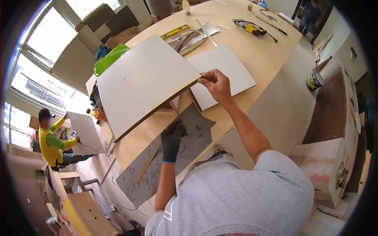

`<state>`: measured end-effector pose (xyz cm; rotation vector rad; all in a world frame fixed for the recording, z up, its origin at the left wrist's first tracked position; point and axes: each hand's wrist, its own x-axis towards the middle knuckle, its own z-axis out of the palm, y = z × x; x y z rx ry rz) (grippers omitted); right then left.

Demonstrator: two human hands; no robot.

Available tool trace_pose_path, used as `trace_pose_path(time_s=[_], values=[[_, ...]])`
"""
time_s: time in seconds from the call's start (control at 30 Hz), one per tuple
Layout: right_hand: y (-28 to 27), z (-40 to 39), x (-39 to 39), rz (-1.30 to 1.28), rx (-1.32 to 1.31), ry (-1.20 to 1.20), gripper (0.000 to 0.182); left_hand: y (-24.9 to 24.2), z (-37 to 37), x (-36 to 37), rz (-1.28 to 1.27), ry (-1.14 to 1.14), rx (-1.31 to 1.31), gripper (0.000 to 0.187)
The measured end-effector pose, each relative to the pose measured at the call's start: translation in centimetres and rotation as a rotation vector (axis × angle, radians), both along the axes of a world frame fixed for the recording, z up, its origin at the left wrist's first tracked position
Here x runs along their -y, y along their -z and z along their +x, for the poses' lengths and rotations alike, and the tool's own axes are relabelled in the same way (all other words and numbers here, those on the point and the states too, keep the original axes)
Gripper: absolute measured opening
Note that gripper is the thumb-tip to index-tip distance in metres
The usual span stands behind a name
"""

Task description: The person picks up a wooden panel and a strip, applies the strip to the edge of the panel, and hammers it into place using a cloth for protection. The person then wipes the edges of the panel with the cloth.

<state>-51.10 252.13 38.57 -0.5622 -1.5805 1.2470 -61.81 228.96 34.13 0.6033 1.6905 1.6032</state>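
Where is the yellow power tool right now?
In the head view, the power tool lies on the right side of the table, beyond the flat white board and beside a thin rod.

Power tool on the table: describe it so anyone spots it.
Start at the big wooden table. The power tool lies toward its far right side. It has a chunky yellow-and-grey body and black cord, unlike the slim yellow level to its left.

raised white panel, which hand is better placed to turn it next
Right, probably: the bare right hand pinches a corner of the raised white panel, while the gloved left hand is below its near edge, with no visible grip.
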Motion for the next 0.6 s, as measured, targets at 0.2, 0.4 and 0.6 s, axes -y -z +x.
trace_pose_path(time_s=[0.2,0.4,0.6], values=[[0.4,-0.1,-0.1,0.05,-0.019,-0.053,0.027,0.8,0.3,0.3,-0.017,0.003,0.043,0.031],[0.2,-0.4,0.3,-0.014,-0.018,-0.078,0.036,1.4,0.4,0.8,-0.026,-0.018,0.07,0.029],[-0.2,-0.6,0.4,-0.124,0.013,-0.11,0.039,1.9,0.5,1.1,-0.046,-0.009,0.054,0.028]])
